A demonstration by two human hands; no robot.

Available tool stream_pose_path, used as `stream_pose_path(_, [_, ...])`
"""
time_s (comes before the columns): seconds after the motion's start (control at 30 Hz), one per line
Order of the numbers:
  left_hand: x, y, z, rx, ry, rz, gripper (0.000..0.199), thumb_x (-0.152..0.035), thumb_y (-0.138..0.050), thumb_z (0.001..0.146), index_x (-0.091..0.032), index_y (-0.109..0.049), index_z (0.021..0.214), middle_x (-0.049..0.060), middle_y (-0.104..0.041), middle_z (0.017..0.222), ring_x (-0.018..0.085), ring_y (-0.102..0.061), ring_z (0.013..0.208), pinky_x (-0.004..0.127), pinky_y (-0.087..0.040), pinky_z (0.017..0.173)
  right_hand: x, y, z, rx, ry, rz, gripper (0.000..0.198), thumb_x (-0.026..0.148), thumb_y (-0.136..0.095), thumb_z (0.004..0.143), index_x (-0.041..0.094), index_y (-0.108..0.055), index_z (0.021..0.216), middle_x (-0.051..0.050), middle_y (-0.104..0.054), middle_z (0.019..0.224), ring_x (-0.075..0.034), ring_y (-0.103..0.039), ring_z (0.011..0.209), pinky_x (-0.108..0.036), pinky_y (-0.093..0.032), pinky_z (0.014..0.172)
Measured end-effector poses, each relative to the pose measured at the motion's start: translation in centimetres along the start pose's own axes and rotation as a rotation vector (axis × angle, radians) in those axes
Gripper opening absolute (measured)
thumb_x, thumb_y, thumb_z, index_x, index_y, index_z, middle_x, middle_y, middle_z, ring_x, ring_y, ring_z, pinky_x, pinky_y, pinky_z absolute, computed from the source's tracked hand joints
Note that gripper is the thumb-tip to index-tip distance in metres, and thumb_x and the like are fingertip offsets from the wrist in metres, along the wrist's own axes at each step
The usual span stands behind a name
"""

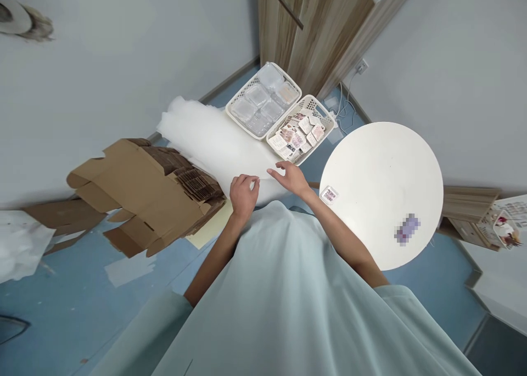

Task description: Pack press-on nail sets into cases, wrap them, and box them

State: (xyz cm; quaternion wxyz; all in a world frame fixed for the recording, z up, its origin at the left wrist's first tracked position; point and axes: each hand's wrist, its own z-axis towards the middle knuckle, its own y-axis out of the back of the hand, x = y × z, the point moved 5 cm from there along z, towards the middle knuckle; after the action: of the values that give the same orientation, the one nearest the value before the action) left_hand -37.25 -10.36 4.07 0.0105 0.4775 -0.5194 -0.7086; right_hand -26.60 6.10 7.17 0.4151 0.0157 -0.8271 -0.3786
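A thick roll of white foam sheet (206, 132) lies in front of me, its near end close to my body. My left hand (244, 197) is over that near end, fingers curled and thumb drawn in, with a bit of the white sheet at the fingertips. To its right, my right hand (291, 178) hovers over or touches the same sheet, thumb and index finger apart. A faint edge of the sheet runs between the two hands. Whether the right fingertips press on the foam is hard to see.
Beyond the roll stand a white basket (227, 108) of clear plastic boxes and another basket (331, 124) of printed cards. Flattened cardboard boxes (119, 175) are stacked at left. A round white table (382, 173) at right bears a small clear case (329, 195) and a blurred purple item (407, 229).
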Motion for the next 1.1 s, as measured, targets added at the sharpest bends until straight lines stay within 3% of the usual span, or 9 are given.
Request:
stream_pose_path(0.2, [-3.9,2.7,-1.5,-0.039,-0.043,-0.117,0.007,-0.022,-0.066,0.095,-0.025,-0.071,0.091,0.005,-0.074,0.095,0.027,-0.064,0.095,0.042,-0.051,0.091,2.1,-0.3,0.7,0.064,0.006,0.063,0.026,0.047,-0.066,0.096,0.021,-0.066,0.091,0.000,-0.070,0.082,-0.019,-0.064,0.077,-0.029,-0.045,0.075])
stream_pose_path(0.3, [-6.0,3.7,-2.1,-0.002,-0.084,-0.203,0.004,-0.026,-0.067,0.095,-0.025,-0.070,0.096,0.005,-0.074,0.100,0.026,-0.066,0.101,0.042,-0.052,0.099,3.5,1.0,-0.7,0.072,0.116,0.178,0.019,0.041,-0.057,0.100,0.023,-0.063,0.098,0.003,-0.069,0.080,-0.016,-0.061,0.068,-0.028,-0.044,0.073])
stream_pose_path(0.37, [-6.7,4.3,-2.4,-0.004,-0.050,-0.267,0.016,-0.032,-0.067,0.096,-0.025,-0.070,0.110,0.007,-0.073,0.117,0.026,-0.065,0.117,0.045,-0.049,0.110,4.2,2.7,-2.1,0.051,0.157,0.187,0.022,0.044,-0.055,0.101,0.024,-0.063,0.102,0.003,-0.069,0.081,-0.017,-0.061,0.067,-0.027,-0.044,0.073])
stream_pose_path(0.5, [-5.5,4.0,-2.5,-0.076,0.319,-0.377,0.056,-0.049,-0.063,0.100,-0.024,-0.051,0.149,0.016,-0.044,0.164,0.029,-0.039,0.156,0.048,-0.036,0.128,4.0,7.1,-5.6,-0.020,0.144,0.170,0.026,0.047,-0.055,0.103,0.023,-0.065,0.107,0.000,-0.071,0.086,-0.018,-0.060,0.069,-0.027,-0.045,0.072])
stream_pose_path(0.57, [-4.9,2.5,-2.3,0.005,0.518,-0.465,0.070,-0.058,-0.059,0.102,-0.025,-0.038,0.159,0.017,-0.035,0.171,0.030,-0.036,0.159,0.047,-0.041,0.125,3.1,9.5,-7.4,-0.099,0.129,0.190,0.029,0.049,-0.054,0.104,0.023,-0.066,0.108,-0.001,-0.072,0.089,-0.018,-0.061,0.071,-0.028,-0.046,0.073])
stream_pose_path(0.63, [-5.4,0.7,-1.8,0.143,0.589,-0.563,0.074,-0.064,-0.054,0.102,-0.030,-0.031,0.164,0.016,-0.037,0.171,0.030,-0.044,0.155,0.043,-0.051,0.116,1.8,11.8,-9.4,-0.201,0.107,0.221,0.031,0.052,-0.055,0.103,0.023,-0.067,0.107,-0.002,-0.072,0.094,-0.019,-0.062,0.076,-0.029,-0.048,0.075])
stream_pose_path(0.8, [-11.4,-2.7,0.3,0.282,0.364,-0.734,0.077,-0.056,-0.061,0.101,-0.035,-0.027,0.167,0.011,-0.053,0.161,0.027,-0.060,0.142,0.038,-0.059,0.106,-4.0,16.2,-14.9,-0.420,-0.036,0.318,0.034,0.056,-0.058,0.102,0.024,-0.068,0.103,-0.002,-0.070,0.092,-0.020,-0.061,0.079,-0.029,-0.048,0.070])
stream_pose_path(0.93, [-18.1,-5.8,1.1,0.363,0.149,-0.745,0.085,-0.043,-0.073,0.094,-0.032,-0.031,0.167,0.012,-0.052,0.163,0.032,-0.055,0.146,0.044,-0.056,0.112,-9.9,18.4,-20.3,-0.614,-0.120,0.418,0.030,0.055,-0.062,0.100,0.025,-0.067,0.099,-0.002,-0.070,0.092,-0.020,-0.061,0.080,-0.030,-0.048,0.070])
stream_pose_path(1.1, [-26.6,-12.4,1.5,0.516,-0.120,-0.712,0.085,-0.031,-0.076,0.087,-0.025,-0.039,0.164,0.011,-0.049,0.164,0.033,-0.048,0.152,0.046,-0.047,0.121,-17.2,19.4,-27.7,-0.796,-0.237,0.564,0.030,0.055,-0.067,0.096,0.025,-0.065,0.096,-0.002,-0.070,0.088,-0.019,-0.062,0.076,-0.030,-0.049,0.066])
